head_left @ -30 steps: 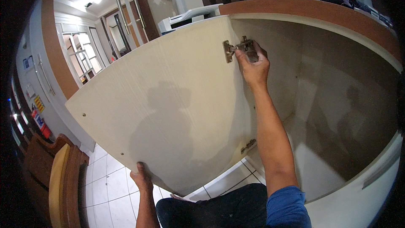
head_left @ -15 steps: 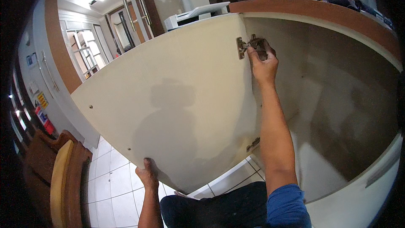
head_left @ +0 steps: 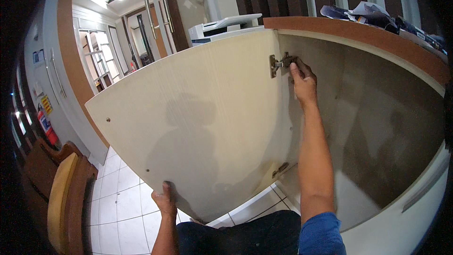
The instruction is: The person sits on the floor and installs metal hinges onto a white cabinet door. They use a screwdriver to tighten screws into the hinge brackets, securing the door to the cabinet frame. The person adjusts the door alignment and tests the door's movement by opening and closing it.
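1. Head view, centre: a cream cabinet door (head_left: pixel 231 85), swung open to the left of the cabinet (head_left: pixel 391 89), beside a brown-edged tabletop (head_left: pixel 339 26) with crumpled papers (head_left: pixel 365 12) on top.
2. Same view, lower down: left grip (head_left: pixel 164 202) clamped on the door's lower edge, thumb on the inner face, fingers hidden behind.
3. Same view, higher up: right grip (head_left: pixel 306 85) pinched on the upper hinge (head_left: pixel 273 66), at the end toward the cabinet's side wall (head_left: pixel 325 73).
4. Apparently done: upper hinge mounted on the door and reaching across to the side wall; lower hinge (head_left: pixel 281 170) likewise on the door.
5. Apparently unsettled: upper hinge's wall end, partly covered by fingers, impossible to call tight or loose; lower hinge's far end, too small to judge. Door wide open, seemingly steadied from below.
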`<move>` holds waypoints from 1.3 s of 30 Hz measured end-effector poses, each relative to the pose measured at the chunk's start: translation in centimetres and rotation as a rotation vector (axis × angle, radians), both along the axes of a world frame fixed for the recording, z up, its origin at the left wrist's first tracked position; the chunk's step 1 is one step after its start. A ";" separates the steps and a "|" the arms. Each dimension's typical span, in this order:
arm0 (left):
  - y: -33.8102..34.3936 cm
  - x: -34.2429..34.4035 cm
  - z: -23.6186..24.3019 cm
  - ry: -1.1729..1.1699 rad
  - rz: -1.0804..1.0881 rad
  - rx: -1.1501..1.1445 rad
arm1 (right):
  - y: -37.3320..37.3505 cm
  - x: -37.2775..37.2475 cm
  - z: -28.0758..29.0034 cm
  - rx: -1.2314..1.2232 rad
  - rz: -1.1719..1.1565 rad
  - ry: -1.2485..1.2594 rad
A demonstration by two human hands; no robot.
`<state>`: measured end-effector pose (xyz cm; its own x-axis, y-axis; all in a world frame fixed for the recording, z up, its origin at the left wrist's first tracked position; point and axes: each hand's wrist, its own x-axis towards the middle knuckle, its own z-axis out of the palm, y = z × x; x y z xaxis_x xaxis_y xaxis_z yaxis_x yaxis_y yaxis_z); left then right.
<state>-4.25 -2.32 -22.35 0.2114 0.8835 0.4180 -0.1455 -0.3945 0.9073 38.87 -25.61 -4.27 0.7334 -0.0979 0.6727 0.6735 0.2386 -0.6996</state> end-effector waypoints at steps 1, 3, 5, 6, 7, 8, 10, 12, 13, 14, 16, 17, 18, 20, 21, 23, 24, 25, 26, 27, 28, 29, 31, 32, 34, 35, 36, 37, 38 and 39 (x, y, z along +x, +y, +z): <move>0.2 0.1 0.0 -0.005 -0.020 0.014 | -0.2 0.3 0.1 -0.008 -0.007 0.034; 0.9 0.2 0.2 0.003 -0.044 0.026 | -0.6 0.1 1.1 -0.019 -0.020 0.101; 1.6 0.4 0.4 0.029 -0.056 0.019 | -0.9 -0.2 1.5 0.054 0.131 0.249; 1.8 0.5 0.7 0.020 -0.071 0.014 | -1.0 -0.2 1.7 0.090 0.206 0.322; 1.9 0.6 1.2 0.010 -0.085 0.010 | -0.9 0.2 1.8 0.132 0.273 0.332; 2.0 0.9 1.4 0.005 -0.106 0.001 | -1.0 0.7 1.6 0.171 0.333 0.347; 3.2 1.2 1.0 -0.004 -0.150 -0.013 | -1.6 1.9 1.4 0.201 0.423 0.346; 3.8 1.2 0.6 -0.007 -0.153 -0.024 | -1.7 2.4 1.1 0.182 0.495 0.324; 3.9 1.2 0.4 -0.009 -0.140 -0.027 | -1.7 2.6 1.1 0.196 0.485 0.355; 3.9 1.1 0.4 -0.008 -0.127 -0.029 | -1.6 2.6 1.2 0.212 0.476 0.389; 3.8 0.9 0.3 0.004 -0.135 -0.066 | -1.6 2.5 1.4 0.205 0.452 0.414; 3.6 0.6 0.2 0.011 -0.139 -0.084 | -1.7 2.1 1.6 0.182 0.436 0.408; 3.3 0.4 0.2 0.001 -0.143 -0.101 | -1.8 1.9 1.6 0.159 0.421 0.402; 2.4 0.0 0.3 -0.019 -0.152 -0.131 | -1.7 2.7 1.3 0.130 0.488 0.384; 2.1 -0.3 0.2 -0.039 -0.169 -0.142 | -1.7 3.2 1.1 0.119 0.521 0.375; 1.8 -0.8 -0.3 -0.083 -0.203 -0.166 | -1.4 4.2 0.8 0.135 0.622 0.384; 1.9 -0.8 -0.4 -0.079 -0.205 -0.157 | -1.4 4.6 0.7 0.142 0.673 0.387; 2.0 -0.7 -0.5 -0.075 -0.208 -0.149 | -1.6 5.1 0.6 0.146 0.696 0.377; 2.0 -0.9 -0.6 -0.072 -0.204 -0.145 | -1.7 5.1 0.7 0.143 0.725 0.369; 2.0 -1.0 -0.6 -0.056 -0.196 -0.148 | -1.8 5.0 0.7 0.141 0.754 0.361; 2.1 -1.0 -0.5 -0.040 -0.189 -0.152 | -1.5 4.9 0.7 0.140 0.702 0.375; 2.2 -1.0 -0.4 -0.025 -0.188 -0.157 | -1.3 4.4 0.9 0.137 0.644 0.387; 2.0 -1.4 -0.2 -0.005 -0.199 -0.166 | -1.1 4.0 0.7 0.142 0.615 0.382; 1.8 -1.4 -0.2 -0.003 -0.205 -0.173 | -1.1 4.0 0.8 0.144 0.643 0.357; 1.3 -1.0 -0.1 -0.009 -0.212 -0.135 | -1.3 4.1 1.1 0.152 0.651 0.350; 1.1 -1.0 0.0 -0.006 -0.211 -0.116 | -1.3 3.9 1.1 0.158 0.634 0.372; 0.8 -0.9 0.3 0.009 -0.186 -0.124 | -1.3 3.8 1.1 0.164 0.616 0.394; 0.4 -0.8 0.7 0.025 -0.162 -0.133 | -1.0 3.5 1.0 0.179 0.573 0.388; 0.2 -0.8 1.0 0.040 -0.138 -0.134 | -0.7 2.9 1.1 0.202 0.531 0.378; 0.3 -0.9 0.9 0.020 -0.160 -0.126 | -0.4 2.2 1.2 0.225 0.489 0.368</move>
